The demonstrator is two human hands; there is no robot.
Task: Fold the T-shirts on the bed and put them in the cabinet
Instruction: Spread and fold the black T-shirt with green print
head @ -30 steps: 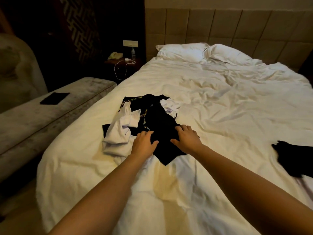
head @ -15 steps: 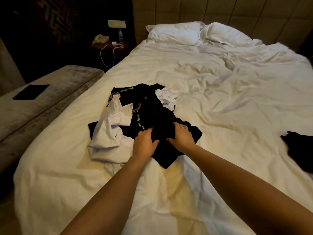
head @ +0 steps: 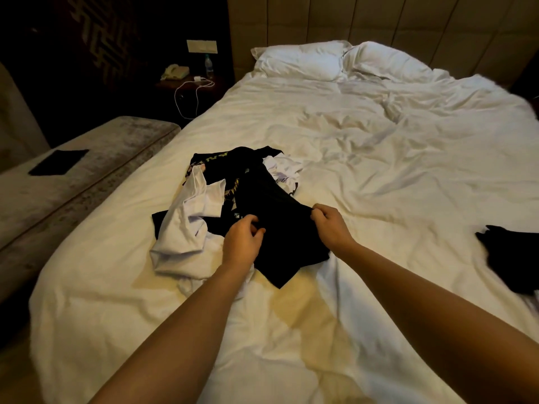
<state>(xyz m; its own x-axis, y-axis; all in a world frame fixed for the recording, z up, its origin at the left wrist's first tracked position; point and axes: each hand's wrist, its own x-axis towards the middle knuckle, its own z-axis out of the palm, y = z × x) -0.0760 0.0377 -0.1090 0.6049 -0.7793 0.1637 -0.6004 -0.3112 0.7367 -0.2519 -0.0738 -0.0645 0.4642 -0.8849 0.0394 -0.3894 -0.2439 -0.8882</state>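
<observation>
Now, from the head view, both hands have moved apart — left hand and right hand each pinch the black T-shirt, spreading it off the pile near the bed's left edge — folding begins.

Hotel bedroom: white bed, padded headboard, bedside phone.
</observation>
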